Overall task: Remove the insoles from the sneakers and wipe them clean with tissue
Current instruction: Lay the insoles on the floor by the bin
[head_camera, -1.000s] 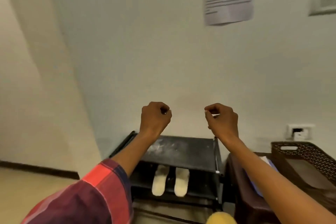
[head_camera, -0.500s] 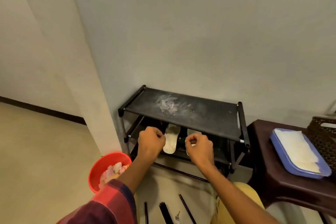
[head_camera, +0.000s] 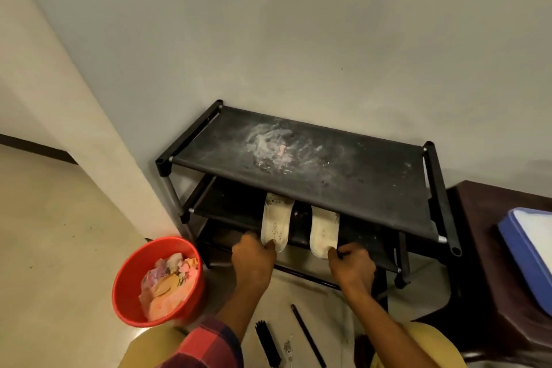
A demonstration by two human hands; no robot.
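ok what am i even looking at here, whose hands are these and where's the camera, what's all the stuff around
There is no machine here: the camera sits on a person's head, looking down at their own two bare hands. The left hand pinches the heel of the left insole; the right hand touches the heel of the right insole. Both insoles lie on the middle shelf of a black shoe rack, whose top is dusty. On the floor stand a red bowl of crumpled cloth or paper, a black brush and a dark stick. A blue tray rests on a brown stool to the right.
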